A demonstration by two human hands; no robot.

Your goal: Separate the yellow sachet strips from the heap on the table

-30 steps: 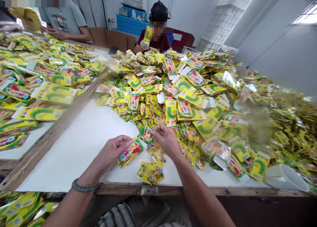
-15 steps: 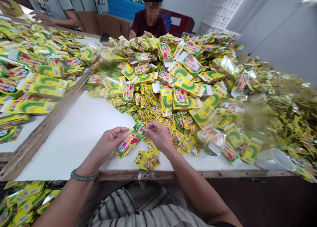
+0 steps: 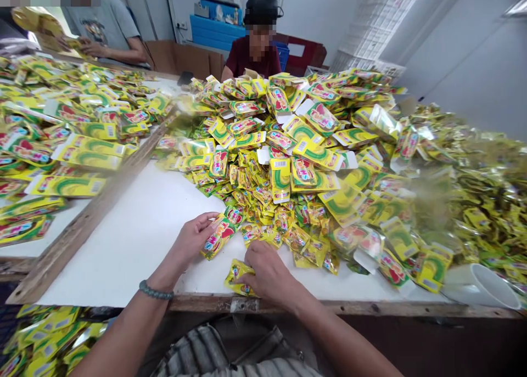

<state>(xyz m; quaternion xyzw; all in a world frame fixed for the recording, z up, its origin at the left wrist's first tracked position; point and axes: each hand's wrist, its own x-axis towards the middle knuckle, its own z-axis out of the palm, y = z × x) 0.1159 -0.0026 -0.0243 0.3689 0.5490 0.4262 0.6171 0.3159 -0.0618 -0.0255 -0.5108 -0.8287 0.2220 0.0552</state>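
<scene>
My left hand (image 3: pixel 193 240) grips a flat yellow-green carton with red lettering (image 3: pixel 218 237) just above the white table top (image 3: pixel 135 240). My right hand (image 3: pixel 265 270) lies palm down near the table's front edge, its fingers closed on small yellow sachets (image 3: pixel 236 273). A large heap of the same cartons and sachets (image 3: pixel 304 157) starts right behind both hands.
A wooden strip (image 3: pixel 82 223) divides off a second heap (image 3: pixel 61 130) at the left. A white cup (image 3: pixel 477 286) lies at the right front edge. A person in a dark red shirt (image 3: pixel 255 53) sits across; another person's arm (image 3: pixel 111 48) is at the far left. More cartons (image 3: pixel 45 338) sit below the table.
My right hand has left the carton's open end and dropped toward me onto the loose sachets at the front edge. The left hand keeps its carton.
</scene>
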